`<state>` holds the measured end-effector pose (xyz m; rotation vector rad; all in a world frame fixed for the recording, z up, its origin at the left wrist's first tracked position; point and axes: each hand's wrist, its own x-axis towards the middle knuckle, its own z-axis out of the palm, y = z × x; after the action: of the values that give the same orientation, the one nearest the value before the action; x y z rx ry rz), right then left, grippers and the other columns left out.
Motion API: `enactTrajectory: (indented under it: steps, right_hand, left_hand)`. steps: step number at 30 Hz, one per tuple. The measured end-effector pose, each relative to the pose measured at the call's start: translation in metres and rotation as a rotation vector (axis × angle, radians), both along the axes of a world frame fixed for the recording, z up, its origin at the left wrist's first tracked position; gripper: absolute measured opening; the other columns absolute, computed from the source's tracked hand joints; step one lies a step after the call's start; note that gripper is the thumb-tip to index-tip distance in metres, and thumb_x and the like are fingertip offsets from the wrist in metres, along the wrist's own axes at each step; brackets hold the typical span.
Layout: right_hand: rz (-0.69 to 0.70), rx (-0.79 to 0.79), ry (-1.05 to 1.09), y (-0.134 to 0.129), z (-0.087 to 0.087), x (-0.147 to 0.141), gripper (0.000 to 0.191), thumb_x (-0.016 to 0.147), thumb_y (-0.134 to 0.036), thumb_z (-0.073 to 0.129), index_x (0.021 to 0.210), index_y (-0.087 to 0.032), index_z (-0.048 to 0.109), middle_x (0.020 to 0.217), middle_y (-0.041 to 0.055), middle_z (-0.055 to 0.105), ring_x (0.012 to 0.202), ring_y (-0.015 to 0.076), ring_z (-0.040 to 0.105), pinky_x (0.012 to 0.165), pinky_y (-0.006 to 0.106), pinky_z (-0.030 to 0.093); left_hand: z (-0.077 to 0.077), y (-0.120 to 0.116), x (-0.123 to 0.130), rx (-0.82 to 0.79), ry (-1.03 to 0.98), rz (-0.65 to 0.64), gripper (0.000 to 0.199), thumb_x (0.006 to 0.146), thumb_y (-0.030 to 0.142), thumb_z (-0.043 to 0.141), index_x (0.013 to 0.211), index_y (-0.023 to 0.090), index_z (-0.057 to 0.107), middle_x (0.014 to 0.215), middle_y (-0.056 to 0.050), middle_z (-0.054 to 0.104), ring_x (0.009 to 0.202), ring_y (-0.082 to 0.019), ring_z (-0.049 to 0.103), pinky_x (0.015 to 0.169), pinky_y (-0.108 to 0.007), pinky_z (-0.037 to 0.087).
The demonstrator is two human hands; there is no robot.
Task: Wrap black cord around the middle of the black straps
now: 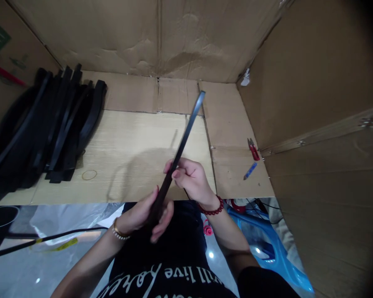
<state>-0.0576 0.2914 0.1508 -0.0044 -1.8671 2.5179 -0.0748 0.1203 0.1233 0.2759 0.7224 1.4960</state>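
A long, narrow black strip (pixel 188 130) slants up and away from my body, its far end slightly bent and shiny. My right hand (pixel 196 181) pinches it near the middle between thumb and fingers. Lower down, my left hand (pixel 143 213) wraps round the near part, in front of the table edge; the strip's lowest end is lost against my dark shirt. To the left lies a heap of similar black strips (pixel 64 128), some curved. A thin yellowish rubber band (pixel 89 175) rests on the cardboard beside that heap.
Cardboard walls (pixel 307 82) enclose the cardboard-covered tabletop (pixel 136 136) at the back and sides. Red-handled thread snips (pixel 253 150) and a short blue pencil-like stick (pixel 250 171) lie at the right. Below the edge are a blue plastic stool (pixel 276 248) and a black cable (pixel 68 234).
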Motion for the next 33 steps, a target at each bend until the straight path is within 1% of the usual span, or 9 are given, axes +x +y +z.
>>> enactTrajectory:
  steps: [2,4,8,11,17,22,27,30,33]
  right_hand:
    - [-0.129,0.079,-0.039,-0.004,0.005,0.006,0.036,0.079,-0.051,0.071,0.085,-0.017,0.065,0.065,-0.0009,0.063,0.052,0.0088,0.053,0.047,0.021,0.042]
    - [-0.216,0.147,-0.056,-0.007,0.011,0.011,0.031,0.080,-0.047,0.071,0.085,-0.017,0.065,0.064,-0.0009,0.065,0.054,0.0107,0.058,0.049,0.022,0.045]
    - [-0.246,0.217,-0.066,-0.006,0.015,0.016,0.024,0.081,-0.042,0.071,0.081,-0.018,0.068,0.067,0.0000,0.069,0.062,0.0129,0.064,0.055,0.023,0.051]
    - [-0.181,0.188,-0.035,0.000,0.013,0.018,0.021,0.082,-0.039,0.072,0.081,-0.018,0.072,0.072,0.0016,0.073,0.069,0.0143,0.068,0.061,0.024,0.055]
    - [-0.034,0.149,0.119,0.010,0.002,0.021,0.020,0.086,-0.032,0.069,0.101,-0.020,0.076,0.097,0.0043,0.077,0.088,0.0161,0.072,0.080,0.026,0.059]
    - [0.018,0.118,0.244,0.012,-0.012,0.015,0.024,0.088,-0.035,0.067,0.107,-0.021,0.074,0.098,0.0042,0.076,0.087,0.0143,0.071,0.079,0.024,0.058]
    - [0.020,0.078,0.158,0.003,-0.022,0.011,0.036,0.082,-0.048,0.071,0.102,-0.018,0.072,0.099,0.0072,0.074,0.082,0.0162,0.070,0.072,0.026,0.058]
    - [0.004,0.062,0.082,-0.006,-0.023,0.008,0.037,0.080,-0.051,0.071,0.099,-0.018,0.071,0.091,0.0053,0.073,0.068,0.0125,0.064,0.061,0.023,0.054]
    - [0.016,0.023,0.006,-0.012,-0.022,0.004,0.043,0.076,-0.057,0.072,0.091,-0.017,0.070,0.081,0.0043,0.071,0.060,0.0109,0.059,0.053,0.022,0.048]
  left_hand:
    - [0.014,0.003,-0.002,-0.247,0.424,0.306,0.059,0.089,0.069,0.038,0.080,0.016,0.061,0.062,-0.003,0.063,0.053,-0.013,0.057,0.052,-0.024,0.047]
    - [0.024,0.006,0.001,-0.404,0.724,0.488,0.043,0.089,0.059,0.052,0.091,0.017,0.062,0.080,-0.003,0.065,0.074,-0.015,0.059,0.069,-0.026,0.048]
    - [0.026,0.009,0.011,-0.494,0.801,0.581,0.036,0.085,0.052,0.062,0.090,0.017,0.061,0.070,0.001,0.055,0.061,-0.011,0.048,0.055,-0.023,0.040]
    - [0.023,0.008,0.012,-0.447,0.595,0.484,0.045,0.084,0.060,0.057,0.079,0.015,0.058,0.053,0.006,0.041,0.044,-0.007,0.033,0.040,-0.020,0.025]
    - [0.023,-0.005,-0.008,-0.252,0.318,0.217,0.049,0.082,0.062,0.060,0.073,0.014,0.057,0.047,0.008,0.036,0.038,-0.003,0.026,0.035,-0.016,0.020]
    - [0.015,-0.010,-0.020,-0.141,0.010,0.027,0.050,0.082,0.064,0.059,0.068,0.016,0.051,0.045,0.011,0.026,0.034,-0.002,0.017,0.032,-0.014,0.016]
    - [0.001,-0.010,-0.023,0.022,-0.330,-0.189,0.053,0.079,0.067,0.060,0.059,0.020,0.043,0.038,0.012,0.020,0.026,-0.002,0.008,0.023,-0.015,0.008]
    - [-0.013,-0.011,-0.017,0.066,-0.502,-0.210,0.061,0.076,0.071,0.060,0.051,0.022,0.034,0.030,0.011,0.015,0.021,-0.003,0.002,0.020,-0.017,0.002]
    - [-0.030,-0.011,-0.007,0.007,-0.491,-0.155,0.069,0.069,0.082,0.053,0.046,0.023,0.025,0.024,0.012,0.006,0.017,-0.003,-0.004,0.018,-0.019,-0.001]
